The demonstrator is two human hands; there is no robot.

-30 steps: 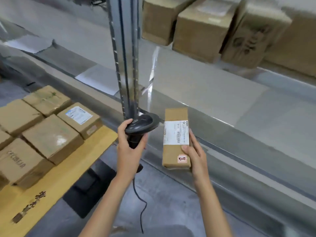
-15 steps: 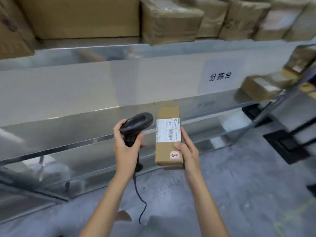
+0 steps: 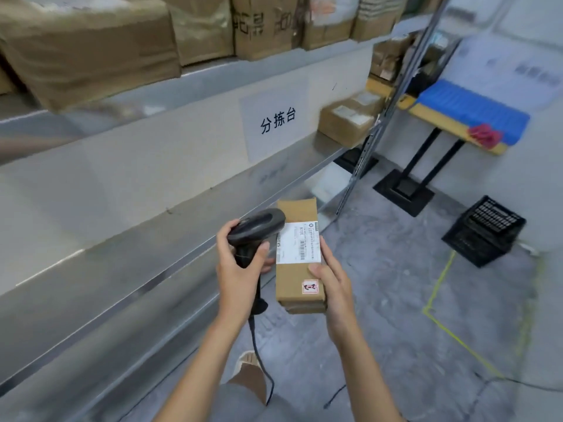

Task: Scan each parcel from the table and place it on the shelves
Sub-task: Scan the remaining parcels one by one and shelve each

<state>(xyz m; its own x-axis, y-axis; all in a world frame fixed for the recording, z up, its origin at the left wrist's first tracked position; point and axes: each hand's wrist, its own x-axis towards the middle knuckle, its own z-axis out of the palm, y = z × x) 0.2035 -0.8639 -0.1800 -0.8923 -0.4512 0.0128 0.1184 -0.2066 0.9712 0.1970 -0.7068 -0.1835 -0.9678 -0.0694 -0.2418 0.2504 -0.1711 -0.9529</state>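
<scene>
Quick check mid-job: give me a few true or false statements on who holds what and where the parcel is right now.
1. The left hand grips the scanner. True.
2. The right hand holds the parcel. True.
3. The parcel lies on the shelf. False: it is held in the air in front of the shelf.
4. The parcel's white label faces down. False: it faces up.
5. The scanner is cordless. False: a cord hangs from it.

There is a single view, from a camera worn on the person's head. It looks forward and down, tilted so the metal shelves (image 3: 170, 208) run slantwise across the left and far side. Both forearms rise from the near edge, close to the lens. The concrete floor (image 3: 396, 300) fills the right, with a desk (image 3: 457, 126) far right.
</scene>
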